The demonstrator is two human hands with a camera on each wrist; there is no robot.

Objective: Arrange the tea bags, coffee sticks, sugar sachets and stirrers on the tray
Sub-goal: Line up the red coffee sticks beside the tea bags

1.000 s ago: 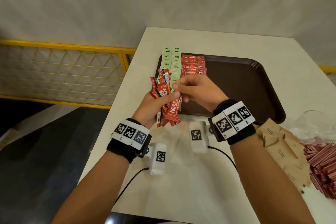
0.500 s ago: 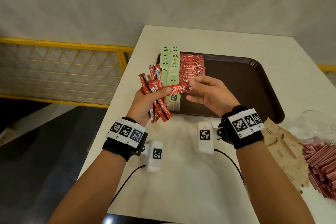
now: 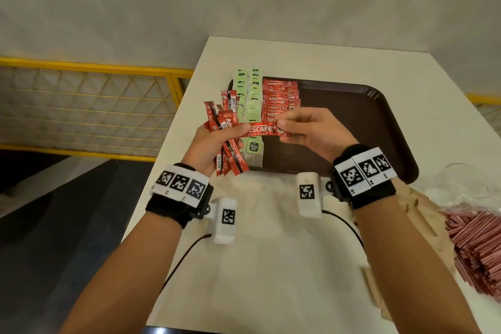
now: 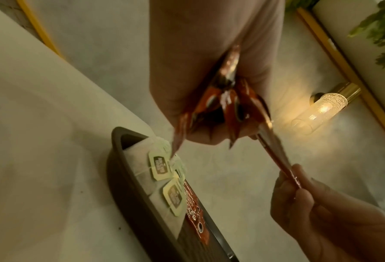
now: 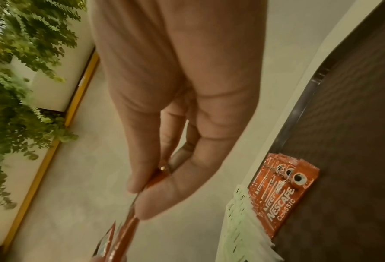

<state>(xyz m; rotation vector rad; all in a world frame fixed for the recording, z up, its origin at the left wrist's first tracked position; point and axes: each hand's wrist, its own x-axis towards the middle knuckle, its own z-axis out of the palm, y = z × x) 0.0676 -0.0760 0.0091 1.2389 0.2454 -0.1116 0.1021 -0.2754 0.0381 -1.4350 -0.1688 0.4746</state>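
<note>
My left hand (image 3: pixel 217 141) grips a fanned bunch of red coffee sticks (image 3: pixel 226 127) (image 4: pixel 227 104) above the tray's near left corner. My right hand (image 3: pixel 301 127) pinches the right end of one coffee stick (image 3: pixel 261 130) (image 4: pixel 276 156) that lies crosswise; its left end is still under my left thumb. On the dark brown tray (image 3: pixel 352 122) (image 4: pixel 128 186) lie two columns of green-tagged tea bags (image 3: pixel 250 95) (image 4: pixel 162 166) and, beside them, a stack of red coffee sticks (image 3: pixel 282 97) (image 5: pixel 281 191).
Brown paper sachets (image 3: pixel 417 211) and a heap of red-striped stirrers (image 3: pixel 477 247) lie on the white table (image 3: pixel 271 266) at the right, beside a clear plastic bag (image 3: pixel 461 182). A yellow railing (image 3: pixel 95 70) runs past the table's left edge.
The right hand has drawn one coffee stick from the bunch and turned it from hanging down to lying crosswise; both hands have risen slightly toward the tray.
</note>
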